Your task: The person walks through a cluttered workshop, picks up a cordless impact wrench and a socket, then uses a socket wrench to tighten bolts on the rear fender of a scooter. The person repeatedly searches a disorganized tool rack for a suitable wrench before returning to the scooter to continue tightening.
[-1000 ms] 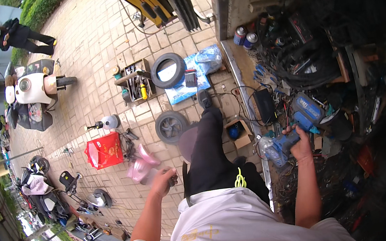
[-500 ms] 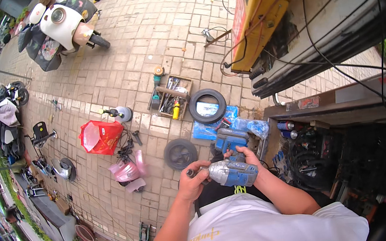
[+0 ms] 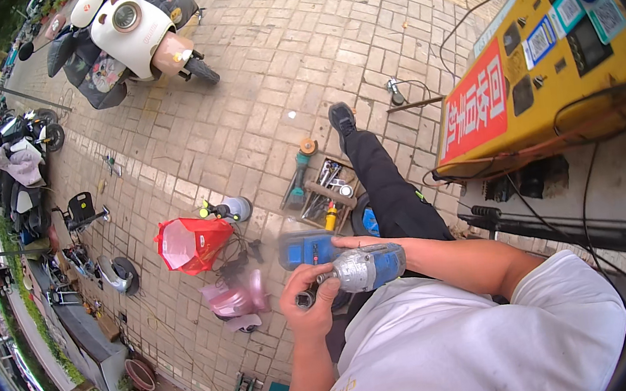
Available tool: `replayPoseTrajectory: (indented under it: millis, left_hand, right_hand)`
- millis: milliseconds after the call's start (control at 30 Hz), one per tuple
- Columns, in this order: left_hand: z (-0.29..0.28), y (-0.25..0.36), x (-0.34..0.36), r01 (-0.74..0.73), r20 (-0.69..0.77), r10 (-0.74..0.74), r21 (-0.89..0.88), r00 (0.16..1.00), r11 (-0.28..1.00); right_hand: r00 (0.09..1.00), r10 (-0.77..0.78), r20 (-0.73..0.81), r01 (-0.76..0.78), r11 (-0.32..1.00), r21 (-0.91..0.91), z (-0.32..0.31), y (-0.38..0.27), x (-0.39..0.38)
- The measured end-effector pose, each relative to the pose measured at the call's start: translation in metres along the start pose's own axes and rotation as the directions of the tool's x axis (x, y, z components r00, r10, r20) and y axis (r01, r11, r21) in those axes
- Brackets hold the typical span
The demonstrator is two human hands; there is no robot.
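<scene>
A blue-and-silver cordless impact wrench point(image 3: 375, 267) is held in front of my body, its nose pointing left. My right hand point(image 3: 346, 243) is closed around its handle, mostly hidden behind the tool body. The blue battery point(image 3: 307, 249) at the handle's end is blurred. My left hand point(image 3: 310, 303) is closed at the nose, with fingers around a dark metal socket point(image 3: 305, 299). Whether the socket sits on the wrench's drive cannot be made out. Beyond the wrench, an open toolbox point(image 3: 338, 181) of hand tools stands on the paving beside a green angle grinder point(image 3: 300, 175).
A red bag point(image 3: 206, 244), a spray bottle point(image 3: 235, 208) and pink plastic panels point(image 3: 240, 302) lie to the left. A white scooter point(image 3: 133, 34) stands farther off. On the right is a yellow machine point(image 3: 539, 66) with hanging cables. My leg point(image 3: 389, 178) extends forward beside the toolbox.
My view has swung to the right, bringing in more of the yellow machine. A leg has stepped forward, covering most of the tyre. The wrench has turned, its battery end moving left.
</scene>
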State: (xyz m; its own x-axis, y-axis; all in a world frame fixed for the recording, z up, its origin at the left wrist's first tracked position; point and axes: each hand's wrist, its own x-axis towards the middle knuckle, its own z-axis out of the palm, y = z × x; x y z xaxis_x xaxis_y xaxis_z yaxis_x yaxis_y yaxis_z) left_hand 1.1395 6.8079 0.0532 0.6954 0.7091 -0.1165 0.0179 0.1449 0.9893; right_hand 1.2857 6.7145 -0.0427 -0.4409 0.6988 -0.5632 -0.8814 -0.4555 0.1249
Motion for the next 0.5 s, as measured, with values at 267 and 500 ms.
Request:
replayPoseTrajectory:
  millis: [267,500]
  left_hand:
    - [0.023,-0.045,0.342,0.185,-0.299,-0.191,-0.047,0.935,0.982]
    - [0.034,0.013,0.594,0.171,-0.32,-0.293,-0.358,0.901,0.918]
  right_hand:
    - [0.484,-0.451,0.75,0.786,-0.153,-0.599,-0.018,-0.322,0.109]
    - [0.616,-0.291,0.732,0.77,0.024,-0.638,0.081,-0.605,0.121]
